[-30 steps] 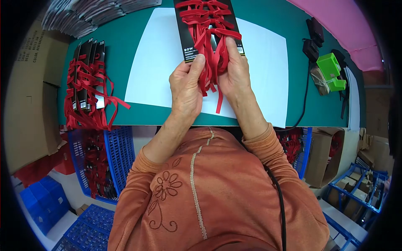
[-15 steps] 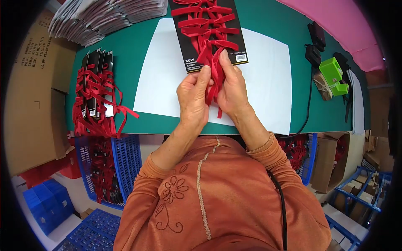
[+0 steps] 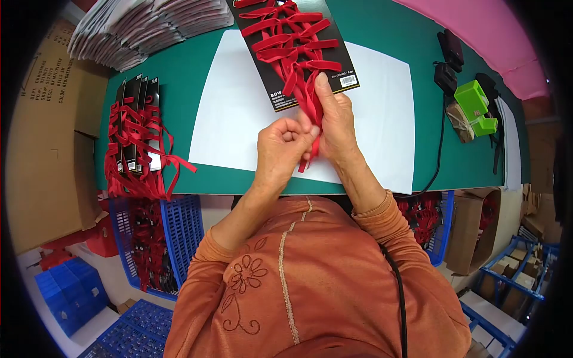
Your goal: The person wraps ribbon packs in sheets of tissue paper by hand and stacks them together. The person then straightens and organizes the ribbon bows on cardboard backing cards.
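A black card [image 3: 340,67] carries several red ribbon bows [image 3: 292,42] in a column, its top cut off by the frame edge. The ribbon tails [image 3: 310,102] hang together below the card's lower edge. My right hand [image 3: 337,122] is closed around these tails, thumb on top near the lowest bow. My left hand [image 3: 280,143] pinches the tails lower down, with thumb and forefinger together. Underneath lies a large white sheet [image 3: 382,119] on the green table. To the left rests a group of similar black cards with red bows [image 3: 134,131].
A stack of folded papers [image 3: 149,30] stands at the back left beside a large cardboard box [image 3: 54,137]. On the right are a green tape dispenser [image 3: 474,101], a black adapter [image 3: 446,77] and its cable. Blue baskets [image 3: 182,238] stand below the table edge.
My left hand has slid down from the card's bottom edge to the lower ribbon tails. The card has tilted a little, and its lower left corner has moved down and right.
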The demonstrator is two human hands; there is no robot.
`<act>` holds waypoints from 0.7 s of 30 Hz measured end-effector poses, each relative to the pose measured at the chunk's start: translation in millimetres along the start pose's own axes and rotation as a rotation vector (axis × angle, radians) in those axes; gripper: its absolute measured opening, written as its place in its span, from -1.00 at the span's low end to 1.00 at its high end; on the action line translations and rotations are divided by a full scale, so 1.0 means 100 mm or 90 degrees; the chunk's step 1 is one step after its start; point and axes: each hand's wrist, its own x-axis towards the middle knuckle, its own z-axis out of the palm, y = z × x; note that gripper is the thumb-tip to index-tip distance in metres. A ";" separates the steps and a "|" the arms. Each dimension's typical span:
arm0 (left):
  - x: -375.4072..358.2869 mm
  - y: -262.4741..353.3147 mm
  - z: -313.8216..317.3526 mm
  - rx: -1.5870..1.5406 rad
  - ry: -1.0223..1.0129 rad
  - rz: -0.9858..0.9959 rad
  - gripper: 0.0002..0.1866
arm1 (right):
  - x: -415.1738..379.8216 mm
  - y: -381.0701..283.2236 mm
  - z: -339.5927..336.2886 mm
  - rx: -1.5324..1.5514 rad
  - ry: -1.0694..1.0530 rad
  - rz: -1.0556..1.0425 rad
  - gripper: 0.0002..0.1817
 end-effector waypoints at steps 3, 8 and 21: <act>-0.11 0.31 -0.18 0.211 -0.092 0.079 -0.93 | 0.01 -0.10 0.01 0.040 -0.004 0.011 -0.65; 0.22 1.00 -0.29 0.528 0.103 0.703 -0.86 | -0.10 -0.13 -0.04 -0.040 -0.082 0.020 -0.66; 0.43 1.42 -0.35 0.981 -0.005 0.596 -0.78 | -0.17 -0.11 -0.10 -0.143 -0.159 0.037 -0.68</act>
